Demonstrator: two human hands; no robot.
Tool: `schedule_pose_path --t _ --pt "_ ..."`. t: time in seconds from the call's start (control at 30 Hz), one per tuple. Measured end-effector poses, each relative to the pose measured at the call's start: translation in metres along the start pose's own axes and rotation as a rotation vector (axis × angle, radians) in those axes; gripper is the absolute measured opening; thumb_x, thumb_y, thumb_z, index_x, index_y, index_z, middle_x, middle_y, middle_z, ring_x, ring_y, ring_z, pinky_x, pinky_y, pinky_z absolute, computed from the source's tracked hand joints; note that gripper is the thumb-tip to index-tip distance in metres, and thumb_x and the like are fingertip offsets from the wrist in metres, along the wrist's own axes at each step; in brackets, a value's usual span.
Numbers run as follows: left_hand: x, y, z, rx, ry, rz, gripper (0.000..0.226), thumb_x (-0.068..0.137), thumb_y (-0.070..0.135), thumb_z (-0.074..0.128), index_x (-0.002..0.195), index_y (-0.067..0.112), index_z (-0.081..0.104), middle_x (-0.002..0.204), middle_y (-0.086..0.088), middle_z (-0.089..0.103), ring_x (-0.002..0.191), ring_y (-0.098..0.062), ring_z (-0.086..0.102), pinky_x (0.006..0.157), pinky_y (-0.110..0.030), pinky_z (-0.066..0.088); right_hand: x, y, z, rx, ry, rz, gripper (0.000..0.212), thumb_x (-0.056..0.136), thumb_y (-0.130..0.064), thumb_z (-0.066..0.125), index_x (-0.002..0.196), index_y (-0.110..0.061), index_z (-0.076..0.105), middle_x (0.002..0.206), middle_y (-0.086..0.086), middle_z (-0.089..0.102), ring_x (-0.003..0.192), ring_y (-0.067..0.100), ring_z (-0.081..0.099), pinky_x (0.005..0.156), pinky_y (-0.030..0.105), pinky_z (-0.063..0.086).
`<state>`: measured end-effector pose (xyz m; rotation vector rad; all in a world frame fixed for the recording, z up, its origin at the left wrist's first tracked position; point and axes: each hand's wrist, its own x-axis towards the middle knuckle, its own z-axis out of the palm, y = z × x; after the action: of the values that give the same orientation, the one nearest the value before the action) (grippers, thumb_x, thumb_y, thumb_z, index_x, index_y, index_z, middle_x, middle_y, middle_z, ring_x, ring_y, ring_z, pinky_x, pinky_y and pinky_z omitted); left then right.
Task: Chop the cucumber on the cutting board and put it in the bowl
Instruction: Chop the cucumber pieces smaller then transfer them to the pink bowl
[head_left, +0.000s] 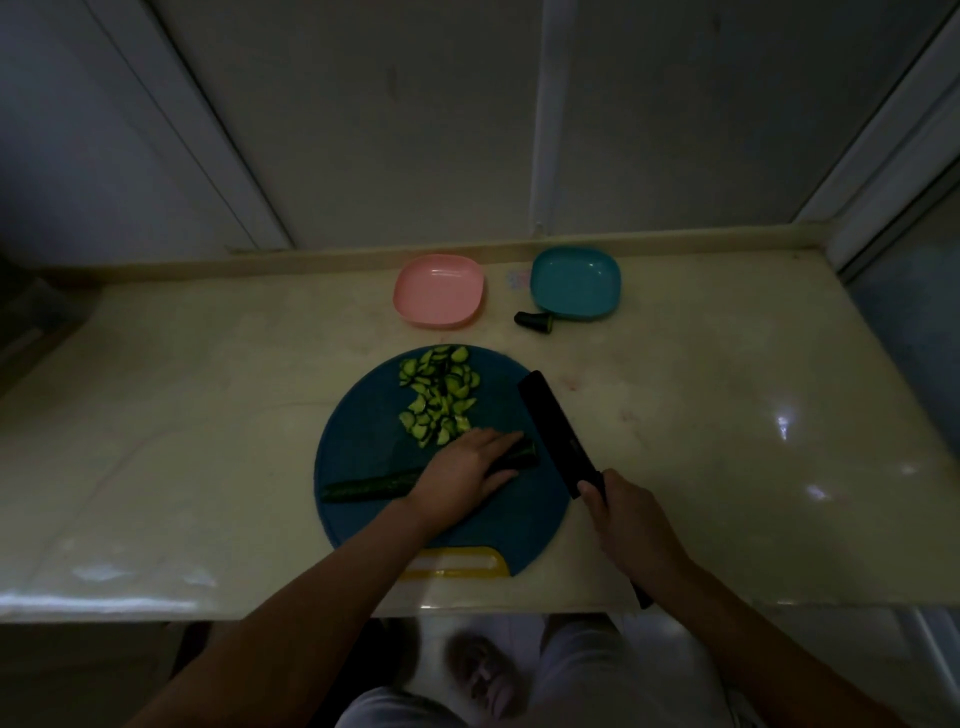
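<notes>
A round blue cutting board (363, 447) with a yellow handle lies on the counter. A long dark cucumber half (363, 488) lies across it, and my left hand (467, 467) holds it down near its right cut end. A pile of cucumber slices (439, 400) sits on the board's far part. My right hand (623, 514) grips the handle of a black knife (558, 431), whose blade is just right of the cucumber's end. A pink bowl (439, 291) and a teal bowl (575, 283) stand behind the board, both with nothing inside.
A cut-off cucumber end (535, 318) lies in front of the teal bowl. The pale stone counter (727, 415) runs to a wall at the back and an edge near my body. My legs and a foot show below the counter.
</notes>
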<state>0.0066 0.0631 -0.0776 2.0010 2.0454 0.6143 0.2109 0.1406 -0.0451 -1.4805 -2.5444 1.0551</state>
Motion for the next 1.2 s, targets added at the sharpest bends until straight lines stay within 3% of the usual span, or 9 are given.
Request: schedule_pose_path --t 0.17,0.33,0.43,0.63,0.8,0.87,0.97,1.1,1.2 --pt "0.016 0.009 0.004 -0.076 0.149 -0.221 0.051 0.083 0.022 0.067 0.128 0.004 0.053 0.11 -0.016 0.061 0.1 -0.029 0.057 0.088 -0.027 0.041 0.011 -0.005 0.001 -0.01 0.014 -0.025 0.038 0.099 -0.029 0.039 0.063 -0.024 0.027 0.061 -0.008 0.036 0.052 0.001 0.033 0.045 0.02 0.029" --pt "0.022 0.018 0.018 0.049 0.181 -0.25 0.042 0.077 0.024 0.064 0.11 -0.002 0.065 0.088 -0.014 0.063 0.076 -0.028 0.061 0.067 -0.026 0.049 0.02 -0.008 0.002 0.006 0.023 -0.03 0.035 0.098 -0.027 0.042 0.065 -0.019 0.035 0.06 -0.008 0.036 0.052 0.007 0.036 0.047 0.027 0.026" --pt "0.022 0.018 0.026 0.121 0.201 -0.184 0.037 0.079 0.02 0.061 0.11 0.001 0.065 0.087 -0.012 0.061 0.073 -0.026 0.058 0.065 -0.03 0.051 0.021 -0.01 0.004 0.004 0.018 -0.009 0.025 0.098 -0.028 0.041 0.079 -0.013 0.042 0.061 -0.006 0.038 0.058 0.016 0.043 0.047 0.026 0.027" --pt "0.025 0.024 0.028 0.033 0.236 -0.27 0.023 0.081 0.015 0.065 0.104 0.009 0.067 0.087 -0.009 0.06 0.078 -0.025 0.056 0.069 -0.03 0.046 0.019 -0.017 0.006 -0.099 0.042 -0.015 0.024 0.099 -0.029 0.037 0.088 -0.01 0.046 0.086 0.016 0.062 0.056 0.014 0.035 0.043 0.016 0.017" --pt "0.027 0.022 0.028 0.024 0.231 -0.289 0.022 0.086 0.02 0.061 0.106 0.012 0.066 0.089 -0.007 0.06 0.081 -0.024 0.055 0.07 -0.032 0.046 0.02 -0.023 0.007 -0.131 -0.015 -0.021 0.02 0.1 -0.029 0.034 0.092 -0.013 0.042 0.087 0.012 0.061 0.05 0.0 0.027 0.042 0.018 0.017" --pt "0.028 0.024 0.026 0.049 0.229 -0.295 0.022 0.088 0.028 0.056 0.1 0.013 0.067 0.086 -0.006 0.059 0.078 -0.022 0.053 0.065 -0.03 0.046 0.021 -0.023 0.004 -0.126 -0.026 -0.028 0.023 0.1 -0.028 0.034 0.096 -0.01 0.047 0.077 0.004 0.054 0.05 0.001 0.028 0.042 0.019 0.017" --pt "0.03 0.028 0.024 0.079 0.233 -0.288 0.034 0.087 0.036 0.04 0.095 0.015 0.066 0.084 -0.004 0.057 0.076 -0.021 0.052 0.061 -0.029 0.045 0.022 -0.024 -0.002 -0.089 -0.038 -0.034 0.018 0.1 -0.028 0.034 0.089 -0.014 0.039 0.064 -0.008 0.037 0.051 0.001 0.031 0.042 0.019 0.018" --pt "0.03 0.028 0.024 0.094 0.227 -0.305 0.015 0.087 0.026 0.057 0.094 0.014 0.063 0.082 -0.006 0.055 0.074 -0.024 0.051 0.059 -0.033 0.046 0.023 -0.026 -0.007 -0.08 -0.03 -0.049 0.02 0.1 -0.027 0.034 0.087 -0.013 0.038 0.063 -0.008 0.036 0.051 0.003 0.033 0.043 0.018 0.019" --pt "0.031 0.028 0.024 0.091 0.232 -0.305 0.019 0.087 0.029 0.051 0.09 0.013 0.062 0.08 -0.006 0.054 0.074 -0.024 0.051 0.059 -0.033 0.045 0.022 -0.029 -0.008 -0.083 -0.023 -0.05 0.02 0.1 -0.027 0.034 0.086 -0.014 0.039 0.063 -0.008 0.036 0.051 0.002 0.033 0.042 0.018 0.019"
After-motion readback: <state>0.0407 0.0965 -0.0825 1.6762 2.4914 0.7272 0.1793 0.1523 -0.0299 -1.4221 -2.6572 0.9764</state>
